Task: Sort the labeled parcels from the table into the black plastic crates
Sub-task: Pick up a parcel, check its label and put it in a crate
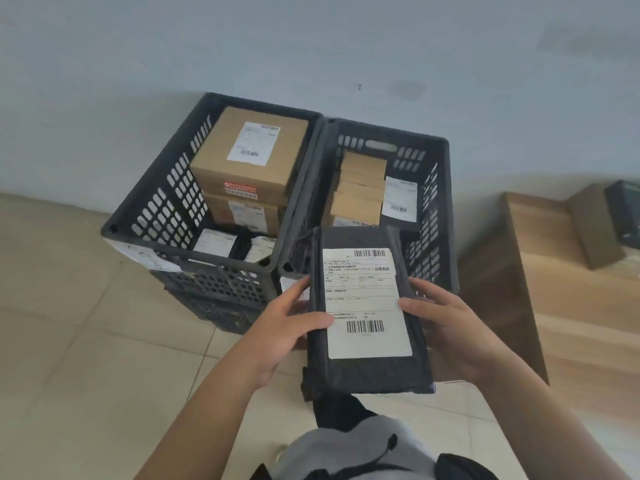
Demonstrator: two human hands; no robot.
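A black plastic-wrapped parcel (367, 370) with a white barcode label faces up in front of me. My left hand (287, 330) grips its left edge, thumb on the label. My right hand (446, 327) grips its right edge, thumb also on the label. The parcel hovers over the near rim of the right black crate (446, 216), which holds several small brown boxes and a labeled dark parcel. The left black crate (145, 202) holds two stacked brown labeled boxes and some dark parcels at its near end.
Both crates stand side by side against a pale wall on a tiled floor, the left one seemingly on another crate. A wooden table (571, 306) lies at the right with a brown box (595, 226) and a dark parcel (625, 209) on it.
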